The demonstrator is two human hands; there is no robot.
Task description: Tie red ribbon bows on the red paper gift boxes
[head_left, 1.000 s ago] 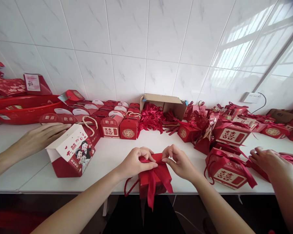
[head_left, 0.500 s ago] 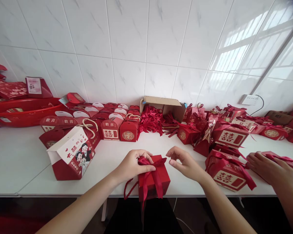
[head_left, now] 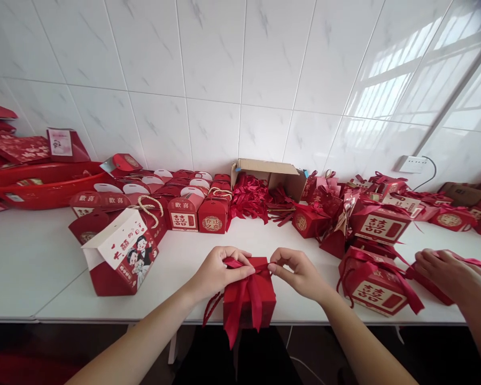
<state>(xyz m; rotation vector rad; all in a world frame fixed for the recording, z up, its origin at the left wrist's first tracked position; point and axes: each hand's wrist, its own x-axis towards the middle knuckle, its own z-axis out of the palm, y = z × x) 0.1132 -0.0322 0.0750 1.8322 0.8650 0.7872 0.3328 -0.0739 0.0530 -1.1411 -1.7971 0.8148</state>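
Observation:
A small red gift box (head_left: 260, 302) stands at the front edge of the white table (head_left: 36, 267), with a red ribbon (head_left: 248, 291) crossing its top and hanging down its front. My left hand (head_left: 218, 270) pinches a loop of that ribbon on the box's left top. My right hand (head_left: 299, 272) pinches the ribbon's other side at the box's right top corner. A red cord handle hangs off the box's left side.
A red and white cartoon box (head_left: 122, 254) lies left. Rows of red boxes (head_left: 184, 206) and a cardboard carton of ribbons (head_left: 264, 184) stand at the back. Ribboned boxes (head_left: 374, 280) pile at right, where another person's hand (head_left: 451, 275) rests. A red tub (head_left: 40, 184) sits far left.
My right hand let go, then came back and pinched the ribbon again. Another person's hand at far left has withdrawn from view. The view shifted slightly.

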